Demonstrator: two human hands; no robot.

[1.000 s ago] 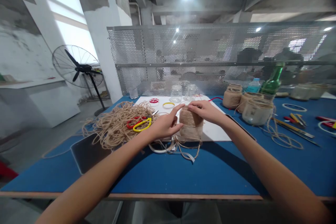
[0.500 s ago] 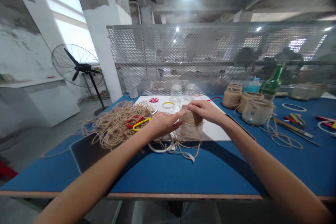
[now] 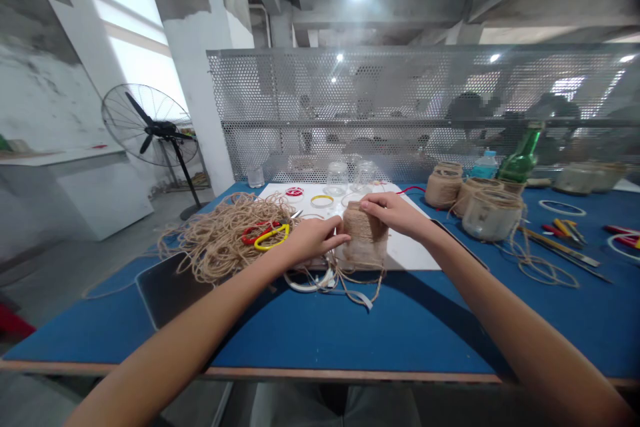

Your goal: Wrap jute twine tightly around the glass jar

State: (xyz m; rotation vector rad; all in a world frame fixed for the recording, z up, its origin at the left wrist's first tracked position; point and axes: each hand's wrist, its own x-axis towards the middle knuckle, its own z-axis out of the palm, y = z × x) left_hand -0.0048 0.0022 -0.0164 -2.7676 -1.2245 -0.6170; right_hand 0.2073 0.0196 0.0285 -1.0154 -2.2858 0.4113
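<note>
A glass jar partly wrapped in brown jute twine (image 3: 364, 239) stands on a white board (image 3: 407, 250) on the blue table. My right hand (image 3: 393, 211) is closed over the jar's top, fingers curled on the twine at the rim. My left hand (image 3: 314, 240) touches the jar's left side, fingers pointing at it and pinched on the twine. Loose twine ends (image 3: 356, 280) trail from the jar's base onto the table.
A heap of loose jute twine (image 3: 225, 240) lies to the left with red and yellow scissors (image 3: 263, 235) on it. Twine-wrapped jars (image 3: 487, 210), a green bottle (image 3: 520, 157), clear jars (image 3: 337, 177), tape rings and tools lie at right. A perforated metal screen (image 3: 400, 107) backs the table; a fan (image 3: 147, 130) stands left.
My left hand has shifted slightly down the jar's left side, from near the rim to mid-height. My right hand stays on the jar's top.
</note>
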